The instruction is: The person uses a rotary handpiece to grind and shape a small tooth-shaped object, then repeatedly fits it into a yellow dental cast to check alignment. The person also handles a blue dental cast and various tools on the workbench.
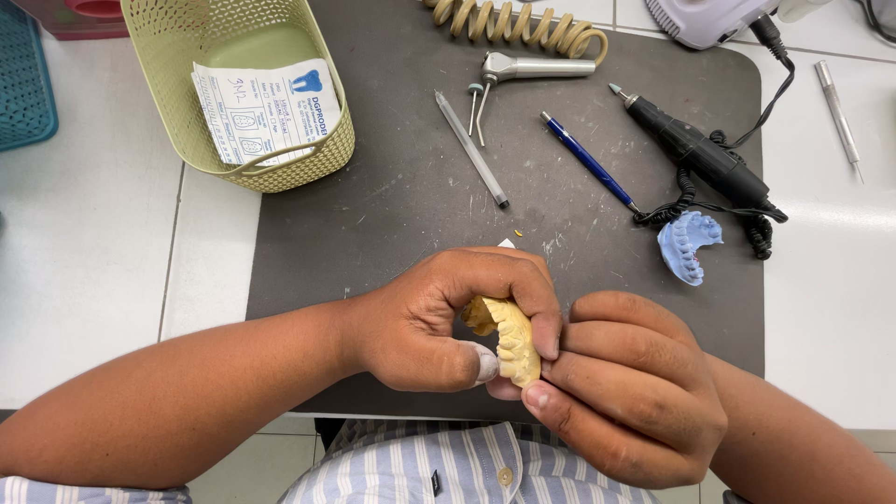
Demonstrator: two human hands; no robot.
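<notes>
Both forearms reach in from the lower edge, meeting at centre. The left hand point(439, 322) curls fingers and thumb closed in a pinch; the right hand point(627, 387) presses against it, fingers folded.

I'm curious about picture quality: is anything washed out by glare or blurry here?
Head view: glare whitens the white table at right; both hands and the yellow dental cast look sharp; shadows on the dark mat are soft.

Just one camera here, sitting on the person's head and looking almost straight down at the surface point(112, 280). It's framing the hands up close at the bottom edge, while the dark mat point(401, 205) is stretching away toward the top.
</notes>
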